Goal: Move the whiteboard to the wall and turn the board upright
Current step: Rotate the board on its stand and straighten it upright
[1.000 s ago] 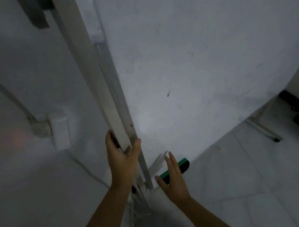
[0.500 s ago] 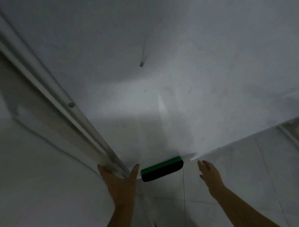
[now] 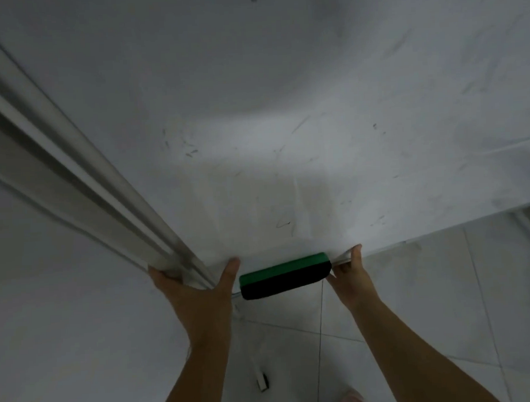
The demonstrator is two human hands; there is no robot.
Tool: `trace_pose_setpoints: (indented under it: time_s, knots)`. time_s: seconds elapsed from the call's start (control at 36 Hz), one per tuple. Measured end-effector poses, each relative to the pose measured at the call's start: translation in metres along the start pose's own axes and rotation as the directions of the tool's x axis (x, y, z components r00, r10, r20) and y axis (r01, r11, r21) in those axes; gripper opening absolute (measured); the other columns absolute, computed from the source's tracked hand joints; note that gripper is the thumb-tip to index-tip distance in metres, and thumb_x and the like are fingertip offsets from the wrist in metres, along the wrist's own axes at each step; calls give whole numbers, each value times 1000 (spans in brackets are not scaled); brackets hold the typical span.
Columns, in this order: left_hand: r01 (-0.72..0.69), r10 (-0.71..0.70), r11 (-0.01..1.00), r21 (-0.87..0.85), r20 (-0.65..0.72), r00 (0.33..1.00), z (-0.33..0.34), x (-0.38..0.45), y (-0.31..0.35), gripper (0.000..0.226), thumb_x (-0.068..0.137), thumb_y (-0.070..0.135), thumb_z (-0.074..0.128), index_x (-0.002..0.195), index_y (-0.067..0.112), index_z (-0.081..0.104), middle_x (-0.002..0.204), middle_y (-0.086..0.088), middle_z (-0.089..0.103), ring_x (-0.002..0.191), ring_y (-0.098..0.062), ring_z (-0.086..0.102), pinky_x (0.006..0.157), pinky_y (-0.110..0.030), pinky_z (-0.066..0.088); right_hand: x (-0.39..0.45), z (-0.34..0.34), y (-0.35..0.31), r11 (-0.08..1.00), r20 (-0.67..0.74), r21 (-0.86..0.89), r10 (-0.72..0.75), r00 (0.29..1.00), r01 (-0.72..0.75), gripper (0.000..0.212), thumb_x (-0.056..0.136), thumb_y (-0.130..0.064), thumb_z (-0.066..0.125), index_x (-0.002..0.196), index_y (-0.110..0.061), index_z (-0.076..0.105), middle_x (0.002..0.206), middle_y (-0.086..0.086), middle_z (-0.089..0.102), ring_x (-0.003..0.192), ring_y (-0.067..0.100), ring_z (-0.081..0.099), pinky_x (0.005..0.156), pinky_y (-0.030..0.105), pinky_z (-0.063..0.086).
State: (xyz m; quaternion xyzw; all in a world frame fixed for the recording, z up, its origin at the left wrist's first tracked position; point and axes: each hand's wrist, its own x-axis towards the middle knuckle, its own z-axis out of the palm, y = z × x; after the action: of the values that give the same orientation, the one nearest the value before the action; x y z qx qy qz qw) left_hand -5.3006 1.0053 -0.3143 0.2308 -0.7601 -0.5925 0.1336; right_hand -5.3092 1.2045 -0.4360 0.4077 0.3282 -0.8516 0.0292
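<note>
The whiteboard [image 3: 284,108] fills most of the view, its white face smudged with faint marks and tilted over me. An aluminium frame rail [image 3: 74,184] runs diagonally along its left edge. My left hand [image 3: 197,282] grips the lower corner of that frame, thumb on the board face. My right hand [image 3: 350,270] holds the board's bottom edge further right, thumb on top. A green and black eraser [image 3: 285,276] sits on the bottom edge between my two hands.
A pale wall [image 3: 51,331] lies left of the frame. Below is a white tiled floor [image 3: 429,300]. A stand foot with a black caster [image 3: 262,380] rests on the floor between my forearms. My foot [image 3: 351,399] shows at the bottom.
The board has swung closer and now fills the view. My right hand moved from beside the eraser, out to the right, then onto the bottom edge and took hold. My left hand slid down the frame.
</note>
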Motion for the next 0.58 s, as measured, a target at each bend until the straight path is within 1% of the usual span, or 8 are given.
trace_pose_setpoints:
  time_s: [0.06, 0.11, 0.17, 0.25, 0.31, 0.39, 0.53, 0.58]
  knots:
    - [-6, 6, 1000, -7, -8, 1000, 2, 3, -1, 123, 52, 13, 83, 138, 31, -3, 151, -2, 17, 137, -18, 23, 115, -39, 23, -1, 4, 3, 1000, -29, 2, -3, 1000, 3, 49, 101, -42, 29, 133, -7, 41, 144, 18, 41, 116, 29, 48, 98, 41, 38]
    - [-34, 34, 999, -30, -20, 999, 2, 7, -2, 123, 49, 10, 84, 136, 34, 1, 148, -2, 22, 133, -19, 29, 113, -42, 29, -3, 7, 7, 999, -48, 34, 10, 999, -9, 48, 101, -42, 30, 129, -6, 43, 133, 18, 48, 109, 27, 48, 96, 42, 38]
    - [-46, 45, 998, -39, -24, 999, -4, 12, -4, 120, 49, 9, 84, 135, 36, 5, 145, 0, 26, 130, -18, 33, 112, -44, 32, -6, 13, 12, 999, -44, 46, 29, 999, -27, 55, 101, -42, 30, 137, -1, 39, 128, 15, 50, 108, 25, 48, 96, 42, 38]
    - [-45, 45, 998, -46, -6, 999, -19, 20, -12, 116, 50, 11, 83, 134, 35, 8, 146, 0, 26, 131, -18, 33, 111, -46, 32, -9, 22, 26, 999, -20, 35, 34, 999, -34, 54, 101, -40, 28, 140, -4, 37, 140, 16, 46, 108, 22, 49, 94, 37, 39]
    - [-35, 35, 998, -46, 7, 999, -28, 26, -14, 117, 51, 12, 82, 136, 33, 3, 148, -6, 23, 133, -19, 30, 112, -46, 30, -10, 27, 35, 995, -7, 94, 36, 999, -36, 53, 100, -41, 30, 137, -4, 40, 142, 19, 44, 100, 24, 55, 91, 40, 39]
    - [-35, 36, 998, -53, 16, 999, -37, 32, -13, 118, 56, 5, 79, 137, 32, -3, 150, -6, 19, 134, -18, 28, 113, -44, 28, -13, 34, 45, 993, 0, 114, 34, 999, -33, 56, 100, -42, 32, 138, -2, 39, 143, 20, 43, 89, 19, 59, 89, 43, 40]
    - [-58, 59, 998, -38, 36, 998, -44, 40, -16, 116, 57, 5, 79, 136, 33, -2, 148, -8, 23, 133, -21, 30, 113, -48, 29, -14, 41, 49, 997, -43, 74, 34, 998, -31, 56, 100, -41, 33, 138, 0, 38, 143, 20, 43, 108, 27, 49, 95, 42, 40]
    - [-64, 66, 997, -43, 43, 997, -41, 41, -15, 113, 59, 5, 78, 136, 31, -1, 148, -8, 23, 133, -21, 31, 112, -47, 30, -14, 42, 47, 997, -58, 72, 31, 998, -27, 61, 98, -45, 35, 140, -2, 36, 145, 18, 41, 114, 28, 48, 97, 42, 39]
